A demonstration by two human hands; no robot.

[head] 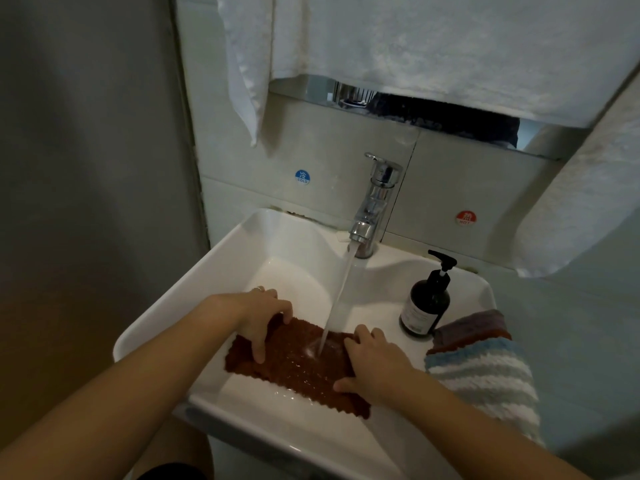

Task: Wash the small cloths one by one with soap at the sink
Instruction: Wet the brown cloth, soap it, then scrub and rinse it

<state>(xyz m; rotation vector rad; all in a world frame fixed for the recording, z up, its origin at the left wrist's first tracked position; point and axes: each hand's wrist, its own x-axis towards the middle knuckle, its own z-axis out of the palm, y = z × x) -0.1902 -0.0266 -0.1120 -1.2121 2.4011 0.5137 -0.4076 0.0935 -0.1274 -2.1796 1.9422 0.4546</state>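
A dark red textured cloth [294, 365] is stretched out over the white sink [194, 299], and water from the chrome tap [375, 206] runs onto its middle. My left hand [263, 317] grips the cloth's left end, thumb on top and fingers curled over its far edge. My right hand [372, 365] grips the right end the same way. A dark soap pump bottle [427, 303] stands on the sink's right ledge. Beside it lie a folded grey and red cloth [474, 329] and a blue and white striped cloth [491, 379] that hangs over the right rim.
White towels [433, 46] hang on the wall above the tap, one more down the right side [588, 188]. Cold [302, 177] and hot [465, 217] stickers sit on the tiles. A grey wall closes the left side.
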